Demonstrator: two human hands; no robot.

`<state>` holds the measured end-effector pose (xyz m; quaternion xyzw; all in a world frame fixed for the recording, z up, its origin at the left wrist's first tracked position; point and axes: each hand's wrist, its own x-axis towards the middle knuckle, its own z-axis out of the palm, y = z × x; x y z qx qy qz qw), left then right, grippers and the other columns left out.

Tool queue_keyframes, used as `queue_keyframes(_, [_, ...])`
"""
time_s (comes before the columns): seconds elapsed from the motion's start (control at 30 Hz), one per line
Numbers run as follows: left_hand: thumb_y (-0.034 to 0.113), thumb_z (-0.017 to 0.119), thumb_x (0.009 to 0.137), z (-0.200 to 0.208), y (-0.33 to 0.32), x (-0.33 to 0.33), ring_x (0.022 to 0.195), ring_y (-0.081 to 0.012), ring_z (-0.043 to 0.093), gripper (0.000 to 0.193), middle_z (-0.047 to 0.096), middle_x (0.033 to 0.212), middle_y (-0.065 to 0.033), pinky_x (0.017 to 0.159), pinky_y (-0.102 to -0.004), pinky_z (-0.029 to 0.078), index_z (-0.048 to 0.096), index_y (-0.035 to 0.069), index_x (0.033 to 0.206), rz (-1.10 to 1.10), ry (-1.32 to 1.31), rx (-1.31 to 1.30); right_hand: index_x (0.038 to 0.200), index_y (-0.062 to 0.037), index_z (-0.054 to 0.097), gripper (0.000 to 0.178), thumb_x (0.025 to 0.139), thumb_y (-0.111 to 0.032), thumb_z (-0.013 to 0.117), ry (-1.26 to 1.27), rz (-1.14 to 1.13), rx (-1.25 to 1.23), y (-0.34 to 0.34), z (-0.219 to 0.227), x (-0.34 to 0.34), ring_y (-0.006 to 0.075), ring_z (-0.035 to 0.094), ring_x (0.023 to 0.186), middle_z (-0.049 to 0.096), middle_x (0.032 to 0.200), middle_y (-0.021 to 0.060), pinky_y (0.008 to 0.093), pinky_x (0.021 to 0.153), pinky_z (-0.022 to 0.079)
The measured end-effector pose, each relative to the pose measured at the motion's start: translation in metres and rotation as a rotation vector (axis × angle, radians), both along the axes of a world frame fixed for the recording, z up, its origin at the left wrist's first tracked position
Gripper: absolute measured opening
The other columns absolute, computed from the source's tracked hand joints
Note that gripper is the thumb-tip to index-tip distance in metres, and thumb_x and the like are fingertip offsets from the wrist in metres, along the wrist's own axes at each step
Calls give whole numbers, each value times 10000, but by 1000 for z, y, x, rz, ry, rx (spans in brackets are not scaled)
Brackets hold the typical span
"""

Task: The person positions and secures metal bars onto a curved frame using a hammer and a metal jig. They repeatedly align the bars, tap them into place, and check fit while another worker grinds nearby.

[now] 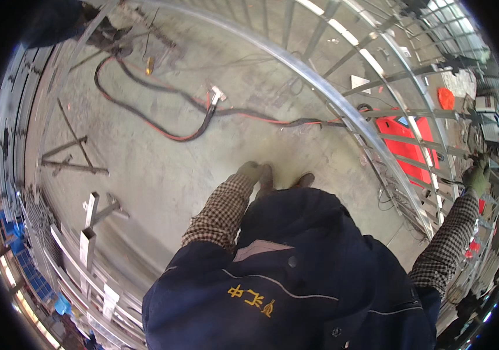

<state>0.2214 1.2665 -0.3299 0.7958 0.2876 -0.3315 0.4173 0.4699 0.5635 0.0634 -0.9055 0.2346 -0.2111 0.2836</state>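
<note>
I see my left hand (pixel 252 170) over the floor (pixel 144 184), my right hand (pixel 478 179) beside the metal frame (pixel 317 79); I can't tell either's grip.

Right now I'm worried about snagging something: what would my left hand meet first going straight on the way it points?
Following the forearm's line, the left hand would probably pass over concrete floor toward the black hose, though its height above them is unclear.

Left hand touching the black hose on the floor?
Apart. The head view shows a strip of floor between the left hand and the black hose.
</note>
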Motion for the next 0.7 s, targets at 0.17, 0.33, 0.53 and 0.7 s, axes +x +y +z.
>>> queue_keyframes(0.17, [399, 629, 934, -8, -10, -18, 765, -217, 712, 473, 750, 887, -136, 734, -363, 569, 728, -29, 1110, 126, -46, -101, 1362, -96, 644, 543, 994, -495, 607, 92, -124, -465, -13, 3, 6, 279, 666, 1071, 735, 1177, 120, 394, 932, 487])
queue_keyframes(0.33, [334, 631, 943, -39, -3, -45, 772, -221, 708, 434, 740, 887, -139, 704, -343, 582, 719, -43, 1142, 153, 34, -157, 1564, -156, 366, 711, 891, -151, 596, 375, 68, -1007, -17, 2, -12, 418, 591, 1207, 534, 1412, 204, 479, 1033, 477])
queue_keyframes(0.53, [333, 615, 956, -6, -14, -3, 768, -204, 701, 433, 735, 910, -139, 716, -349, 586, 709, -34, 1167, 64, 35, -165, 1292, -93, 631, 465, 990, -446, 625, -54, -75, 168, 35, 6, -8, 292, 641, 989, 687, 1111, 150, 404, 887, 497])
queue_keyframes(0.7, [345, 649, 958, 107, -124, 127, 1205, -333, 652, 463, 668, 1305, -223, 1021, -418, 519, 675, 9, 1275, -351, -535, -448, 1121, -39, 655, 517, 1032, -540, 563, -143, -24, 121, 84, 20, -13, 171, 661, 864, 731, 918, 80, 319, 815, 501])
